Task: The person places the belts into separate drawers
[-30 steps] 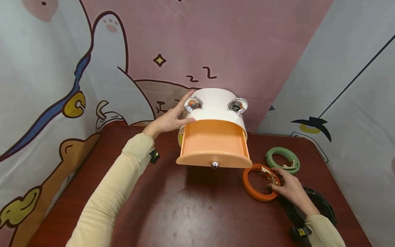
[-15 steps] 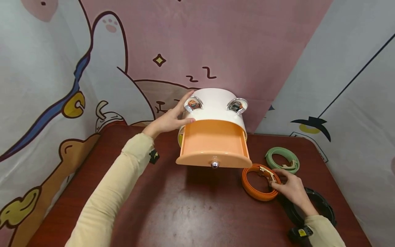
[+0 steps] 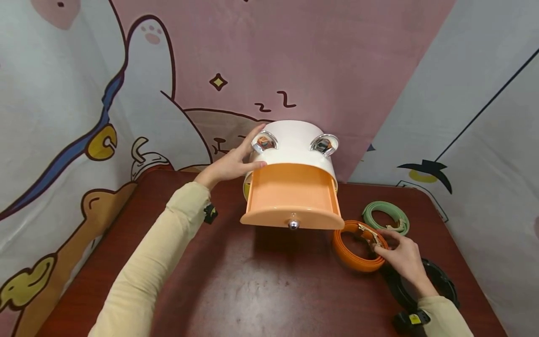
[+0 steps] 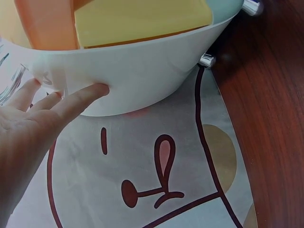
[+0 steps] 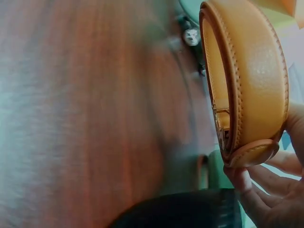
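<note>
A white rounded cabinet (image 3: 294,131) with two shiny silver ears stands at the back of the table, its orange drawer (image 3: 292,189) pulled out. My left hand (image 3: 230,163) rests on the cabinet's left side; in the left wrist view its fairly straight fingers (image 4: 88,97) touch the white shell (image 4: 142,78). To the right, my right hand (image 3: 404,257) pinches a coiled orange belt (image 3: 354,261) by its buckle side. The right wrist view shows this belt (image 5: 259,71) on edge, thumb and fingers at its lower end. Inside the drawer I see only bare orange.
A coiled green belt (image 3: 379,205) lies behind the right hand. A coiled black belt (image 3: 448,285) lies partly under the right wrist. Yellow (image 4: 142,23) drawer surfaces show in the left wrist view. A printed cloth wall (image 3: 337,61) borders the dark red table (image 3: 236,285).
The right hand has shifted slightly right with the orange belt, which now looks tilted and a little raised. The left hand, the cabinet and its drawer have stayed put.
</note>
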`<state>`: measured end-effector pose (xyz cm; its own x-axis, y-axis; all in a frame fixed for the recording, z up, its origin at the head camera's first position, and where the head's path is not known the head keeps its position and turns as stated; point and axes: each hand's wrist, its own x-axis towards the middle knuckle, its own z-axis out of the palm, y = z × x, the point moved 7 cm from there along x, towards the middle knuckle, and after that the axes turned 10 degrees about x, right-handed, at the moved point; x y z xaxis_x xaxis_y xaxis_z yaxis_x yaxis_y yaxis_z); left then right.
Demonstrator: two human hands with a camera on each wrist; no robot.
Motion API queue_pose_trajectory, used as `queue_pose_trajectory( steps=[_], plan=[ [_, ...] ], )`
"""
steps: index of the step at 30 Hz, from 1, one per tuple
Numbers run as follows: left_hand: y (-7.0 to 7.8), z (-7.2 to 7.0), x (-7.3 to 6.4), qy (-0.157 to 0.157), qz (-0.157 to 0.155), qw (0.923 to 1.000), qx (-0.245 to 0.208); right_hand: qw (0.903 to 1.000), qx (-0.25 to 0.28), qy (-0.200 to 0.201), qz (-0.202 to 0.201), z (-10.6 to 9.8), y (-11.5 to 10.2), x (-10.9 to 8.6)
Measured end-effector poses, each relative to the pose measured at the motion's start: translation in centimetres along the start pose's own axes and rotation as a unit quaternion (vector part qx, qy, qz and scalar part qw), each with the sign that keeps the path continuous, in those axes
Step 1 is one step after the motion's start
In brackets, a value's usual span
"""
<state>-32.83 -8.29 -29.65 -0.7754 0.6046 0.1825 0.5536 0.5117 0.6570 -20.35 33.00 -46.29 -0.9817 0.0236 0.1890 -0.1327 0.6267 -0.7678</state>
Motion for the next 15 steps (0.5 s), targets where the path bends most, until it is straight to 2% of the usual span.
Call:
queue_pose_trajectory(
  steps=[1,3,15],
  plan=[
    [0.0,0.0,0.0,0.001,0.001,1.0000,0.001,1.0000,0.000,0.002,-0.001,-0.2,-0.2,0.1],
    [-1.1,0.2,0.3,0.005,0.001,1.0000,0.003,1.0000,-0.001,0.003,-0.002,-0.5,-0.5,0.3],
    [-1.2,0.3,0.3,0.009,0.003,0.9999,0.004,0.9997,0.005,0.005,-0.024,-2.3,-2.7,1.6]
  ],
)
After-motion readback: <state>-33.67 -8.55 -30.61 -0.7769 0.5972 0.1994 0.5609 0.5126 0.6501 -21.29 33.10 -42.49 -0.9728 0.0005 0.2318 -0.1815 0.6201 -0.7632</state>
